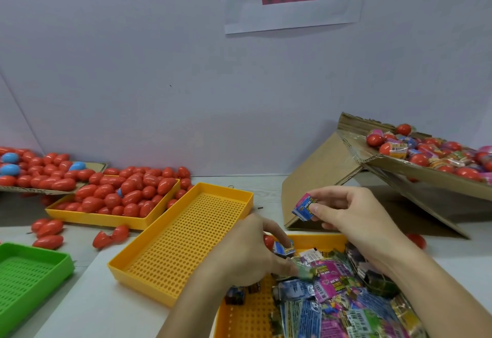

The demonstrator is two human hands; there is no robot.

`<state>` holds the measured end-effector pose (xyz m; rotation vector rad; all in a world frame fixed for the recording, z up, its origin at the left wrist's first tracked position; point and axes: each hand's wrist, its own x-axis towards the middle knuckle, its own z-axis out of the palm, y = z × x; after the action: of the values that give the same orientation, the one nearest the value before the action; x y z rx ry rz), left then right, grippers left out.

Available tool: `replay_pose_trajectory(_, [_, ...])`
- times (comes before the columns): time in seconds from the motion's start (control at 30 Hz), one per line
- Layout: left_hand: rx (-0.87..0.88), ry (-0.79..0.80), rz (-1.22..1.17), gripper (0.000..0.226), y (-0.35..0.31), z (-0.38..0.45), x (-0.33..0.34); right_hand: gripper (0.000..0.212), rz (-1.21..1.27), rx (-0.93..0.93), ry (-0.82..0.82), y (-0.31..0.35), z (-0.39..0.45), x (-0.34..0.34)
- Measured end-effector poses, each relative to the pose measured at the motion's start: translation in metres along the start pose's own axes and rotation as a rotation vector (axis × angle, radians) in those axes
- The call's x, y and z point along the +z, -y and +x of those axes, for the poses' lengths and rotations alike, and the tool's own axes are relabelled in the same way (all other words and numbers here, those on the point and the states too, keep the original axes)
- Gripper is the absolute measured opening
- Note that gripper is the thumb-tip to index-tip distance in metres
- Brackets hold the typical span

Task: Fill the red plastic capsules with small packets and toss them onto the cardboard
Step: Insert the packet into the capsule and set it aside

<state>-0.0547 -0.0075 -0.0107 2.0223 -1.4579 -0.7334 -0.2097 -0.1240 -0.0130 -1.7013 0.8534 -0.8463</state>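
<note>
My right hand [343, 212] pinches a small folded blue and pink packet [303, 206] above the near yellow tray [239, 319], which holds several colourful packets [332, 300]. My left hand [250, 252] curls round a red capsule [268, 240] with a blue packet [284, 248] stuck at its fingertips. Empty red capsules [127, 194] fill a yellow tray [93, 218] at the left. A tilted cardboard sheet [415, 175] at the right carries filled red capsules [426, 159].
An empty perforated yellow tray [183, 239] lies in the middle. A green tray [29, 279] sits at the near left. Loose red capsules [48, 231] lie on the white table. More red and blue capsules rest on flat cardboard [40, 191] at the far left. A white wall stands behind.
</note>
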Motion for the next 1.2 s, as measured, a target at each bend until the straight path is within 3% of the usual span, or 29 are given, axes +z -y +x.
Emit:
replay_pose_trajectory(0.2, [0.081,-0.275,-0.121,0.043,-0.0001,0.0024,0.0018,0.017,0.028,-0.028,0.099,0.0013,-0.0023,0.0034])
replay_pose_trajectory(0.37, [0.171,-0.297,-0.221,0.008,0.0005,0.0045,0.0001,0.029,0.140,-0.028,0.273,0.0014,-0.0030,0.0024])
replay_pose_trajectory(0.47, [0.163,-0.283,-0.241,0.010,0.0012,0.0035,-0.0006,0.029,0.230,0.018,0.300,0.0009,-0.0014,0.0009])
replay_pose_trajectory(0.6, [0.142,-0.258,-0.202,0.010,0.0004,0.0026,-0.0001,0.010,0.233,0.059,0.190,-0.0007,0.0000,0.0030])
replay_pose_trajectory(0.77, [0.109,-0.144,-0.101,0.007,0.0024,0.0020,-0.0012,0.017,0.219,0.055,0.028,-0.0003,0.0009,0.0031])
replay_pose_trajectory(0.83, [0.092,-0.055,-0.078,0.016,0.0016,0.0012,-0.0010,0.022,0.227,0.049,0.014,0.0001,0.0011,0.0031])
replay_pose_trajectory(0.93, [0.057,-0.009,-0.038,0.046,0.0017,0.0008,-0.0010,0.025,0.226,0.034,0.018,0.0005,0.0009,0.0035])
replay_pose_trajectory(1.07, [0.069,-0.209,-0.152,0.062,-0.0018,0.0000,-0.0007,0.025,0.315,0.037,0.069,0.0024,-0.0001,0.0053])
replay_pose_trajectory(1.13, [0.100,-0.288,-0.335,0.049,-0.0003,0.0029,-0.0005,0.027,0.381,0.036,0.114,0.0040,-0.0010,0.0071])
replay_pose_trajectory(1.2, [0.135,-0.309,-0.496,0.018,-0.0007,0.0045,-0.0023,0.036,0.419,0.031,0.155,0.0042,-0.0020,0.0087])
